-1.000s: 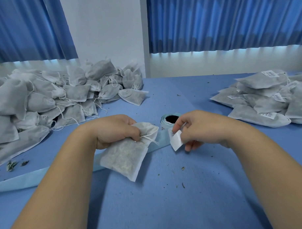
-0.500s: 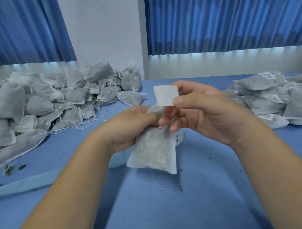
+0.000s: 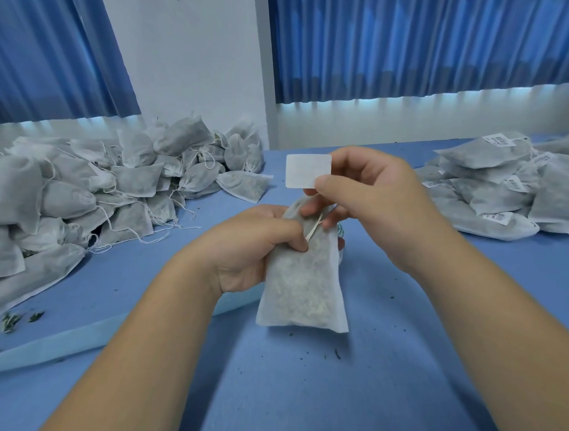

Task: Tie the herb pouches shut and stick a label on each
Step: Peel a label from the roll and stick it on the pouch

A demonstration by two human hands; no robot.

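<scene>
Pouch work sits at the centre of the head view. One herb pouch (image 3: 303, 287) hangs upright above the blue table (image 3: 302, 403), its mouth up and its flat bottom edge at six o'clock, clear of the tabletop. The left hand (image 3: 253, 246) grips the pouch by its upper left side, fingers curled onto the fabric just under the gathered neck. A white drawstring (image 3: 313, 231) runs slantwise across the neck, between the fingertips of both hands.

The right hand (image 3: 377, 202) is at one o'clock from the pouch. Its thumb and forefinger are clamped on the lower right corner of a blank-looking white label (image 3: 307, 169), which stands up at twelve o'clock above the pouch mouth, apart from the fabric. The lower fingers of that hand curl down to the pouch neck beside the drawstring; whether they pinch the string I cannot tell.

At nine to ten o'clock lies a heap of unlabelled pouches (image 3: 83, 202) with loose strings trailing. At two o'clock lies a stack of labelled pouches (image 3: 500, 194), lying flat, barcode stickers showing. A pale blue backing strip (image 3: 62, 349) runs from eight o'clock toward the held pouch, and a label roll (image 3: 340, 231) peeks out just behind the pouch's right edge. Herb scraps (image 3: 11, 320) lie scattered at eight o'clock. Blue curtains (image 3: 427, 49) hang behind.
</scene>
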